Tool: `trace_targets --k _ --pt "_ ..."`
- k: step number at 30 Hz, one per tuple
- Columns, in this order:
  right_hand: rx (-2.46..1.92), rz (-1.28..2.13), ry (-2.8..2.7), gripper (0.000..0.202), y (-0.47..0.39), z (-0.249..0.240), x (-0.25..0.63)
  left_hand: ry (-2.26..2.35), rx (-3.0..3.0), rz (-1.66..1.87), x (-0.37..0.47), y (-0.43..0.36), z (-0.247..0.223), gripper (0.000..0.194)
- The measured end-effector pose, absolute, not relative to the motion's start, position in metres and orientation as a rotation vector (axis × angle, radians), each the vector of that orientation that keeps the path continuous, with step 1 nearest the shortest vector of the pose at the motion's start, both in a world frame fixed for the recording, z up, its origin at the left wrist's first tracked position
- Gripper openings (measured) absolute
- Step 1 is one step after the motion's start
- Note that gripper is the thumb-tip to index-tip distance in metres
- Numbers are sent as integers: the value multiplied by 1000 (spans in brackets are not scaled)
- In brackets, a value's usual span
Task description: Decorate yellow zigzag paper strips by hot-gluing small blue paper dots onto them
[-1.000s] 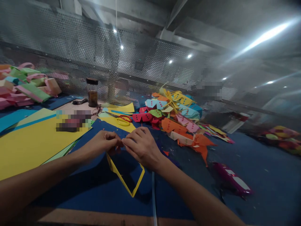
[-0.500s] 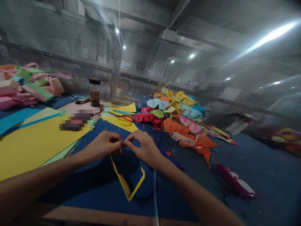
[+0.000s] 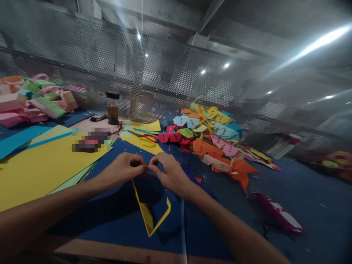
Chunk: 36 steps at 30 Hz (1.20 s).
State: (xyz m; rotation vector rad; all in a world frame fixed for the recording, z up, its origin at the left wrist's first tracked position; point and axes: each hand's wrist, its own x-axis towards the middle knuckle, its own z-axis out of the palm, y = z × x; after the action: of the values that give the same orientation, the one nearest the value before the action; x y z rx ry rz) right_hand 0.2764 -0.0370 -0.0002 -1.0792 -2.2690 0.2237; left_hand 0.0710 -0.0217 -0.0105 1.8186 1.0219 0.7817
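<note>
My left hand (image 3: 126,168) is closed in a pinch near the middle of the view, with a folded yellow paper strip (image 3: 146,216) hanging below its fingers. The strip bends sharply near the front edge and its free end points up to the right. My right hand (image 3: 169,174) is pinched too, its fingertips meeting those of my left hand; what lies between them is too small to make out. Beyond my hands, yellow-handled scissors (image 3: 147,140) lie on yellow paper.
Large yellow sheets (image 3: 35,165) cover the left side. A lidded jar (image 3: 112,108) stands behind. Colourful folded paper pieces (image 3: 206,146) are heaped right of centre, and a purple device (image 3: 279,214) lies at the right. Pink and green paper shapes (image 3: 45,101) pile up far left.
The view has shifted slightly. My hands stay together at the fingertips, and the yellow strip hanging below them has turned a little, showing more of its inner face.
</note>
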Motion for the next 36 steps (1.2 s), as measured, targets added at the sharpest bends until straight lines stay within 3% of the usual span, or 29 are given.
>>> trace_targets --k 18,25,28,36 --pt "-1062 195 -2309 14 -29 -6 276 1094 1821 810 70 -17 -5 21" --pt "-987 168 -2113 14 -43 40 298 1186 1569 852 64 -2 -6 29" --pt "-913 337 -2241 19 -62 50 303 1197 1469 863 62 2 -5 35" --pt "-1165 264 -2229 16 -77 24 317 1199 1320 825 59 4 -7 37"
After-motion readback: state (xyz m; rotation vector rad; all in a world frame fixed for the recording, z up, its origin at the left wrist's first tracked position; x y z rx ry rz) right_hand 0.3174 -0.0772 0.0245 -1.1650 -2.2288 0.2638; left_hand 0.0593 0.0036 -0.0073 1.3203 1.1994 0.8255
